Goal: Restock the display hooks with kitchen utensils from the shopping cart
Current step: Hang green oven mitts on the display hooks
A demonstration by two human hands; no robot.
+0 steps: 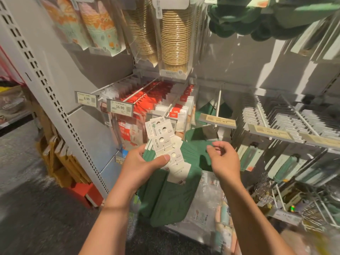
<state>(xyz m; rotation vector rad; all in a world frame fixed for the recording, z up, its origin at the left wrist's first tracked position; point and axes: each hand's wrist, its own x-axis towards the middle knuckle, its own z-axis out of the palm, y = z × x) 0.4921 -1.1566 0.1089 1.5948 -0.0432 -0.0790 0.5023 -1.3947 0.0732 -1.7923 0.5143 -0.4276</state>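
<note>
The left hand (141, 162) pinches a fanned stack of green quilted fabric mats (165, 196) by their white card hangers; just beside them, the right hand (223, 159), fingers loosely curled, plucks one corner, probably to separate it.

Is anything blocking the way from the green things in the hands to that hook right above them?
Nothing visible blocks it. The left hand grips the fanned green mitts by their white cards; the right hand pinches one. The white hook rod above is bare along its length, with green items hanging behind and below it, and its price tag sits at the front tip.
</note>
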